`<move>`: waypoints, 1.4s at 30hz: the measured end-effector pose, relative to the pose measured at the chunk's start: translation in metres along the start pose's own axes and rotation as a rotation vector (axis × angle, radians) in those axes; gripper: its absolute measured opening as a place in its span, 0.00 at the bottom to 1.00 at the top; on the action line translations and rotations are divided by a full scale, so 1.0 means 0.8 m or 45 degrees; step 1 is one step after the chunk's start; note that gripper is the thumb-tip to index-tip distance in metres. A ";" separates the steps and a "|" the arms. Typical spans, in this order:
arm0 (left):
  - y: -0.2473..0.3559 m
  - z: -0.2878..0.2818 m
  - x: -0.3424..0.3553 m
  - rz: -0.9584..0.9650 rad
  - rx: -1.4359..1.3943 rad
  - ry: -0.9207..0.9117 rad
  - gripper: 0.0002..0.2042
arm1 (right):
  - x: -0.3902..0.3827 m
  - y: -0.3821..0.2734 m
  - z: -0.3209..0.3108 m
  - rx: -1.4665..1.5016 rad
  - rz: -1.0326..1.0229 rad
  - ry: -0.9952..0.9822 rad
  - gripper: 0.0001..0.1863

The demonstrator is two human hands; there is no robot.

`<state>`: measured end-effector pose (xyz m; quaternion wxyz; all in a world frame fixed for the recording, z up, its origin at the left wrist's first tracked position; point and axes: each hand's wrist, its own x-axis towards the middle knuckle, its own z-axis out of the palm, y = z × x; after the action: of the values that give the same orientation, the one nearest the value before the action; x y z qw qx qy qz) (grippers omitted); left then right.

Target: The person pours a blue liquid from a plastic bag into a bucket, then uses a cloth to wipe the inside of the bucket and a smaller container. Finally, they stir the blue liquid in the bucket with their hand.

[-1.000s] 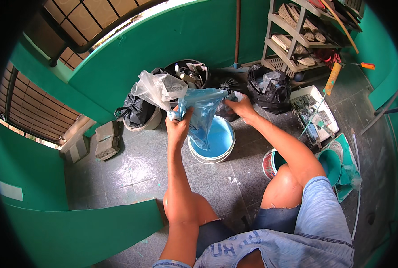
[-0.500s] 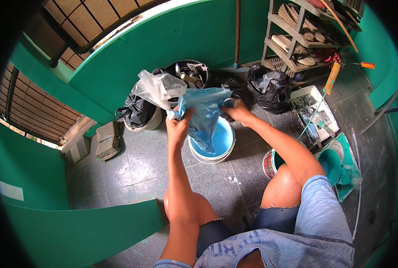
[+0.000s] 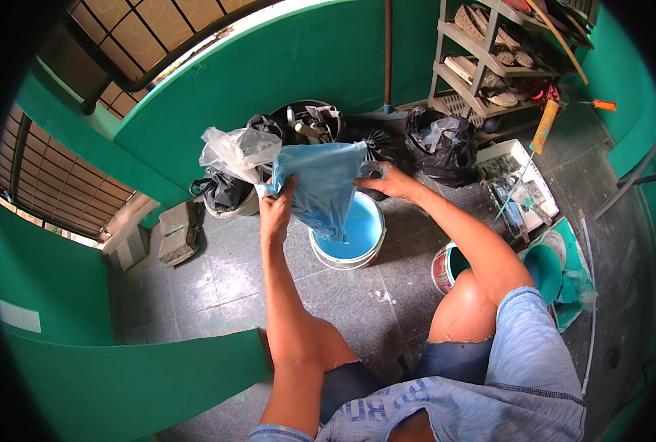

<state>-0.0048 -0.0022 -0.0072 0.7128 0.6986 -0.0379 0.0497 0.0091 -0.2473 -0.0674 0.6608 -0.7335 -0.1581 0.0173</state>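
A: Plastic bag (image 3: pixel 319 183)?
B: Translucent, blue-tinted, top edge stretched, hanging over the bucket (image 3: pixel 349 263). Contact unclear.
A: Bucket?
B: White, round, upright, open. Blue paint (image 3: pixel 367 230) inside.

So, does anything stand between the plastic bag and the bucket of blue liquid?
Nothing visible does: the plastic bag, held in the left hand and right hand, overlaps the open bucket in this view. Whether it touches the blue liquid, I cannot tell.

A shoe rack (image 3: pixel 457 37) and barred grille (image 3: pixel 133 40) suggest a home porch.
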 end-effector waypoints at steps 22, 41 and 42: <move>-0.019 -0.034 0.010 -0.099 0.182 -0.092 0.27 | -0.008 -0.057 0.037 0.399 0.167 -0.151 0.25; -0.031 0.027 -0.003 -0.021 -0.140 -0.365 0.10 | -0.003 -0.020 0.053 0.075 0.146 -0.044 0.31; -0.034 0.029 -0.007 -0.043 -0.147 -0.405 0.10 | -0.005 -0.013 0.055 -0.001 0.116 -0.040 0.30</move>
<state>-0.0066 -0.0262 -0.0345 0.7375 0.6561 -0.1413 -0.0755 -0.0068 -0.2053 -0.0634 0.6565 -0.7399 -0.1348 0.0587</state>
